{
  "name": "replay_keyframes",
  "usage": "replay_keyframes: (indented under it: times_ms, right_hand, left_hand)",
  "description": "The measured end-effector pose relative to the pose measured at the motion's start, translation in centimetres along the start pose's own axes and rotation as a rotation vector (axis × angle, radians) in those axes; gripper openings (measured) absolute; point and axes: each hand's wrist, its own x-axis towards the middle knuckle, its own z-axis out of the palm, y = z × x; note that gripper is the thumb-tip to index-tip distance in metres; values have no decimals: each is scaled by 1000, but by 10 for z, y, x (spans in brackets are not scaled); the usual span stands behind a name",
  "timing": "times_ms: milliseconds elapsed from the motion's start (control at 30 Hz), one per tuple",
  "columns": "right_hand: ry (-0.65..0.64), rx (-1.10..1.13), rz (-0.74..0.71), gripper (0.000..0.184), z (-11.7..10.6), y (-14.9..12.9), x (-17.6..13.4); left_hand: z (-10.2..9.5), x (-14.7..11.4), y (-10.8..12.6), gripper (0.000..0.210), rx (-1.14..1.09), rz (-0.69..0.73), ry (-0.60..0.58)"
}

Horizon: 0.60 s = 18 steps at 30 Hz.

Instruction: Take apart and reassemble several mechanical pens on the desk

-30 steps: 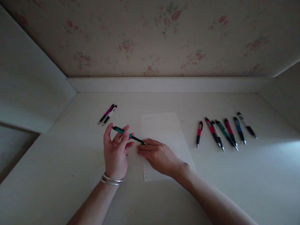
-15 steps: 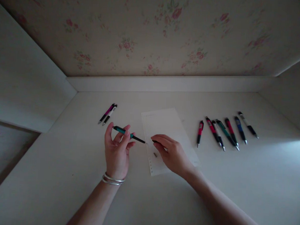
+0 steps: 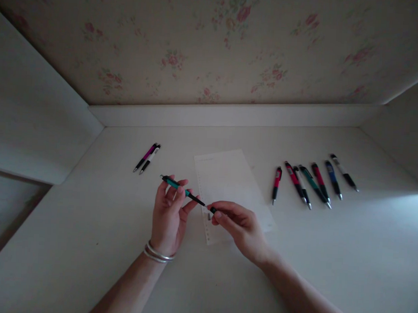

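My left hand (image 3: 169, 219) grips a teal pen (image 3: 181, 188) with a black clip end and a slim black front part, tilted down to the right. A silvery point shows at the pen's front end. Between the thumb and fingers of my right hand (image 3: 240, 225) is a short black pen grip (image 3: 212, 210), close to the pen's point; whether they touch I cannot tell. Just under it, a small dark pen tip (image 3: 209, 217) lies on the sheet of paper (image 3: 225, 173), near its punched edge.
On the white desk (image 3: 122, 245), a purple pen (image 3: 144, 157) and a white pen (image 3: 149, 159) lie at the left. At the right lie several pens, including a short red pen (image 3: 276, 185), a blue pen (image 3: 333, 179) and a white-and-black pen (image 3: 345, 173).
My right hand has turned and brought the black grip up to the pen's front end. My left hand has shifted slightly right and down, with more fingers now along the pen.
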Motion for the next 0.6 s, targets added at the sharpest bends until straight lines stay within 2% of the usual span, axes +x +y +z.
replay_keyframes:
  times_ms: [200, 333, 600]
  right_hand:
    - [3, -27, 27, 21, -1, 2, 1]
    - [-30, 39, 59, 21, 3, 5, 0]
    - [40, 72, 31, 21, 5, 2, 2]
  left_hand:
    - [0, -4, 0, 38, 25, 43, -42]
    - [0, -5, -1, 37, 22, 53, -60]
    - [4, -7, -1, 38, 31, 58, -49]
